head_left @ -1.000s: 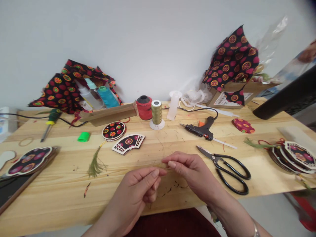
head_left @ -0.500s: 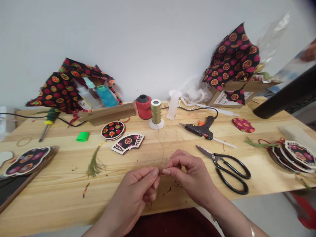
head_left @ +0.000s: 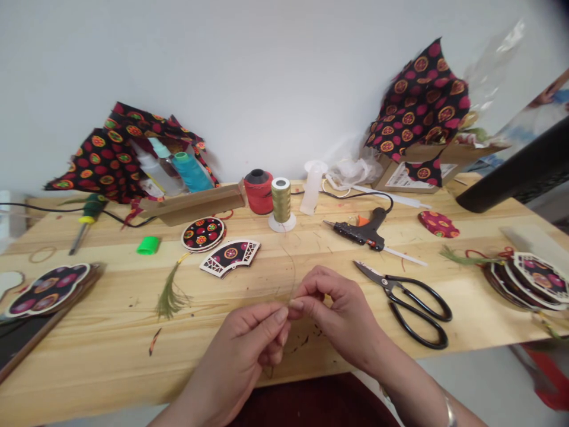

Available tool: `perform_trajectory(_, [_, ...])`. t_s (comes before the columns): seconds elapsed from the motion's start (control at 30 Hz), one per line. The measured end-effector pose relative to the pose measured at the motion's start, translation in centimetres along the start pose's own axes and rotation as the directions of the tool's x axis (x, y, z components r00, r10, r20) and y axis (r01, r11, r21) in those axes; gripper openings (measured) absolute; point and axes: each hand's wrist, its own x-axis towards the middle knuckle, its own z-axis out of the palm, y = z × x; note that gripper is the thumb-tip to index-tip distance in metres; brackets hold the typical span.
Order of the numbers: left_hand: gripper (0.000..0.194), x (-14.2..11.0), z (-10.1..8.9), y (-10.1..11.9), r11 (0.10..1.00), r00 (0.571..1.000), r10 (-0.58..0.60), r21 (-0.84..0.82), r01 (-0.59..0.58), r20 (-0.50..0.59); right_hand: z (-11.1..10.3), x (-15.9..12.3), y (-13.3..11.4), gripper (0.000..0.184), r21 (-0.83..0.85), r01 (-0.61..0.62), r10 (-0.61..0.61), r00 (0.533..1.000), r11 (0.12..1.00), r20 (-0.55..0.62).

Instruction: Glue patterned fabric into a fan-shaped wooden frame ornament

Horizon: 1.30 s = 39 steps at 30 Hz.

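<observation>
Close to the table's front edge, my left hand (head_left: 258,338) and my right hand (head_left: 335,311) meet fingertip to fingertip, both pinched. A thin thread (head_left: 294,270) runs from the gold thread spool (head_left: 281,203) down to the pinched fingers; its end is hidden by them. Right of my right hand lie black-handled scissors (head_left: 400,299), blades partly apart. Beyond my hands rest a fan-shaped ornament (head_left: 231,256) and a round ornament (head_left: 203,234) with a green tassel (head_left: 171,295).
A glue gun (head_left: 360,231) lies behind the scissors. At the back stand a red thread spool (head_left: 258,193) and a cardboard box (head_left: 411,172) draped with patterned fabric. Stacked ornaments (head_left: 533,279) sit right; a screwdriver (head_left: 86,222) lies left. Another person's arm shows at far right.
My hands stay pinched together, with the right fingertips shifted slightly left over the left ones. At far right, the other person's arm has moved.
</observation>
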Motion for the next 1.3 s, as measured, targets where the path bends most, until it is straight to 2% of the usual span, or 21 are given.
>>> perform_trajectory(0.1, [0.027, 0.0, 0.0, -0.1, 1.000, 1.000, 0.002, 0.007, -0.002, 0.002, 0.0, 0.0, 0.1, 0.013, 0.015, -0.017, 0.017, 1.000, 1.000, -0.003])
perform_trajectory(0.2, [0.024, 0.0, 0.0, 0.0, 1.000, 1.000, 0.005, 0.016, -0.005, 0.007, -0.3, 0.0, 0.2, 0.006, 0.077, -0.101, 0.102, 0.995, 0.992, -0.006])
perform_trajectory(0.3, [0.023, -0.1, 0.0, 0.0, 0.999, 1.000, 0.013, 0.029, -0.013, 0.012, -0.7, 0.1, 0.3, 0.014, 0.163, -0.239, 0.229, 0.970, 0.957, 0.076])
perform_trajectory(0.4, [0.026, -0.2, 0.0, 0.1, 0.998, 0.999, 0.033, 0.054, -0.034, 0.016, -0.7, 0.1, 0.4, 0.016, 0.281, -0.345, 0.301, 0.935, 0.895, 0.188])
perform_trajectory(0.47, [0.029, -0.1, 0.0, 0.1, 0.995, 0.999, 0.045, 0.089, -0.047, 0.025, -0.5, 0.1, 0.4, 0.016, 0.350, -0.385, 0.321, 0.919, 0.854, 0.227])
perform_trajectory(0.57, [0.031, 0.0, -0.2, -0.1, 0.982, 0.997, 0.063, 0.176, -0.069, 0.040, -0.2, 0.1, 0.3, 0.015, 0.387, -0.400, 0.336, 0.915, 0.831, 0.224])
perform_trajectory(0.63, [0.031, 0.0, -0.3, -0.3, 0.969, 0.996, 0.069, 0.234, -0.078, 0.049, -0.1, 0.1, 0.1, 0.014, 0.369, -0.370, 0.315, 0.928, 0.853, 0.201])
perform_trajectory(0.83, [0.034, -0.2, -0.4, -0.3, 0.930, 0.996, 0.074, 0.358, -0.088, 0.052, -0.4, 0.0, -0.1, 0.010, 0.184, -0.167, 0.148, 0.983, 0.969, 0.109])
perform_trajectory(0.93, [0.034, -0.3, -0.4, 0.2, 0.868, 0.991, 0.130, 0.478, -0.133, 0.040, -0.6, -0.2, -0.3, 0.011, 0.114, -0.096, 0.086, 0.993, 0.989, 0.085])
perform_trajectory(1.03, [0.025, -0.4, -0.4, 0.8, 0.783, 0.976, 0.206, 0.587, -0.204, 0.064, -0.9, -0.3, -0.8, 0.014, 0.043, -0.026, 0.024, 0.998, 0.999, 0.054])
perform_trajectory(1.2, [0.022, 0.2, -0.8, 1.1, 0.616, 0.900, 0.404, 0.677, -0.402, 0.166, -2.1, -0.3, -2.2, 0.015, -0.034, 0.087, -0.088, 0.996, 0.996, -0.032])
perform_trajectory(1.3, [0.024, 0.7, -1.6, 1.0, 0.443, 0.829, 0.529, 0.774, -0.452, 0.181, -3.0, -0.3, -3.1, 0.016, -0.089, 0.141, -0.149, 0.985, 0.986, -0.088])
